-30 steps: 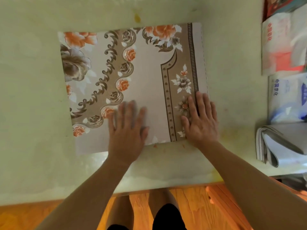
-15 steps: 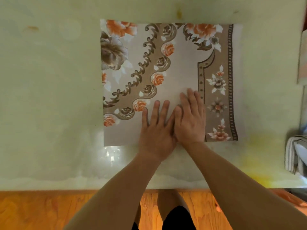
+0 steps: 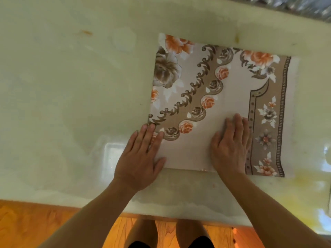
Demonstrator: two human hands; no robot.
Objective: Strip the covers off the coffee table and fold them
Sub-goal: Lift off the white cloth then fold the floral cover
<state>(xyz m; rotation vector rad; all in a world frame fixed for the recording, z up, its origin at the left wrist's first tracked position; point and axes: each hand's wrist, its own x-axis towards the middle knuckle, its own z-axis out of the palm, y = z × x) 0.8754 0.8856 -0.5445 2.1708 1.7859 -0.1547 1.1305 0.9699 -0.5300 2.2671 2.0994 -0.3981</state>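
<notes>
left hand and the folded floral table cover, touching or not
Touching. The head view shows the left hand lying flat with its fingers over the near left edge of the folded floral table cover, no gap visible.

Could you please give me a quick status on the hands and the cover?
Left hand flat on folded floral cover's near-left corner. Right hand flat, pressing its middle. Cover lies square on coffee table. Nothing in the way.

pale green glossy counter [image 3: 71, 97] catching window glare, orange stains showing, warm orange wood floor [image 3: 26, 228] running below its near edge
</notes>
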